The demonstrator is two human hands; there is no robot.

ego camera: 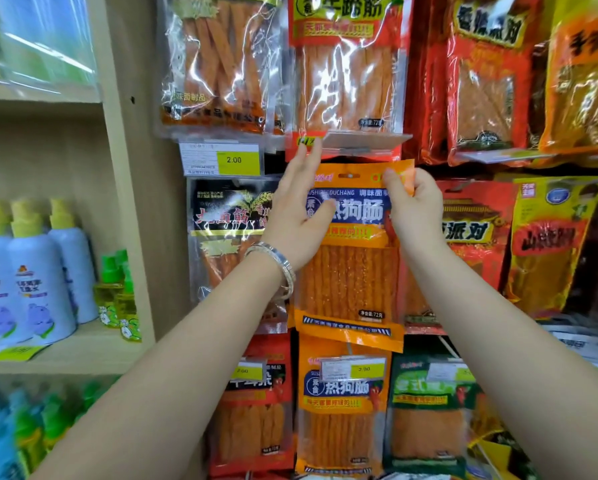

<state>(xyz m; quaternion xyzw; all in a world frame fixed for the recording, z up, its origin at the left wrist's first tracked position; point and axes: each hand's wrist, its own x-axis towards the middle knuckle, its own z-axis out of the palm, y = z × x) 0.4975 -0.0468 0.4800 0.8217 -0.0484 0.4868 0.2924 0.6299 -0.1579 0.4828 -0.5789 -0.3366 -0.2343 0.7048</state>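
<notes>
1. The orange packet (349, 278) is held up against the hanging display in the middle of the view. It is below the red packet (346, 64) and above a matching packet (342, 417) on the lower row.
2. Its top right corner is pinched between the thumb and curled fingers of the right grip (415, 209), so the weight is carried from the top and the hang hole (350, 175) is left free.
3. The left grip (297, 216) is spread flat with straight fingers, and nothing is clasped. Its palm is laid on the packet's upper left, seemingly to steady it. Its fingertips reach the clear price flap (363, 142), probably so that the flap is kept off the peg.
4. The peg is hidden behind flap and packet, so it cannot be told whether the hole is threaded.
5. The step is judged to be the hanging of the packet, for which the hole must be lined up with the peg's tip.
6. A black packet (228, 230) hangs just to the left, and bottles (31, 271) are stood on a wooden shelf (83, 355) further left.
</notes>
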